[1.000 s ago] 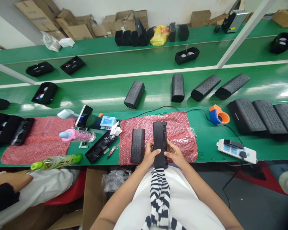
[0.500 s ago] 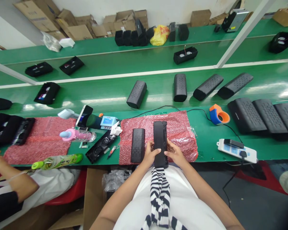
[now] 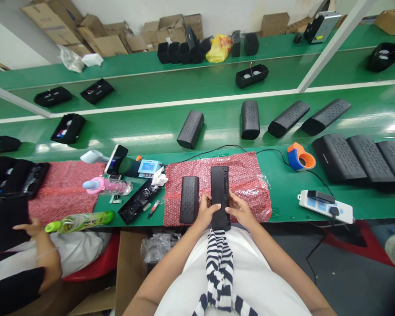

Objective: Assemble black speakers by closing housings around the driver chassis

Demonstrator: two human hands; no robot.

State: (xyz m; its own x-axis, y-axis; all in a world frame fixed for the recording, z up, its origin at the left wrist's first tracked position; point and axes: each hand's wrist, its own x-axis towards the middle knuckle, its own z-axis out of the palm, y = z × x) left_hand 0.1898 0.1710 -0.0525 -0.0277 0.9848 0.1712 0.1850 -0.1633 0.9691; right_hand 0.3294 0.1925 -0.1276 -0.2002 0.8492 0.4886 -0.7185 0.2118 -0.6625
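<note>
A long black speaker body lies lengthwise on the red bubble wrap mat at the bench's near edge. My left hand grips its left side and my right hand grips its right side, fingers curled against it. A black perforated cover lies flat on the mat just left of my left hand.
Several black speakers ride the green conveyor belt; more sit at right. An orange tape dispenser, a power strip, a phone, a pink bottle and a green bottle lie nearby. A co-worker's hand holds a black part at left.
My hands and the speaker body have stayed still. The speakers on the belt have drifted right. At left, the co-worker's hand has come up holding a black part.
</note>
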